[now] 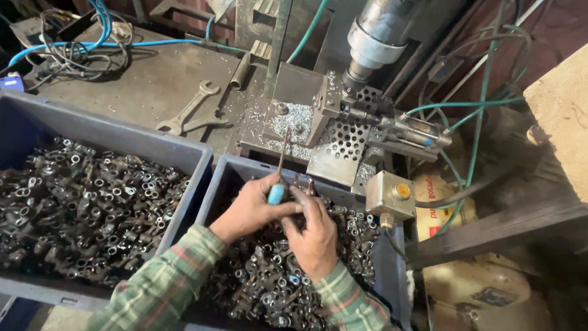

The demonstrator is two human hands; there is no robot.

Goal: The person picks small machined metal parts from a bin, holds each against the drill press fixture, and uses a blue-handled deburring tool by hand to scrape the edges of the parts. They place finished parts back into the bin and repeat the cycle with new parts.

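My left hand grips a screwdriver with a light-blue handle; its thin shaft points up toward the drilling fixture, which is covered in metal chips. My right hand rests beside it, over small dark metal parts in the right-hand grey bin. The right fingers curl near the screwdriver handle and a small part; whether they hold a part is unclear. Both sleeves are green plaid.
A second grey bin at left is full of similar metal parts. A double-ended wrench lies on the steel table. A drill spindle, a perforated plate, a pneumatic cylinder, a yellow-button box and hoses crowd the right.
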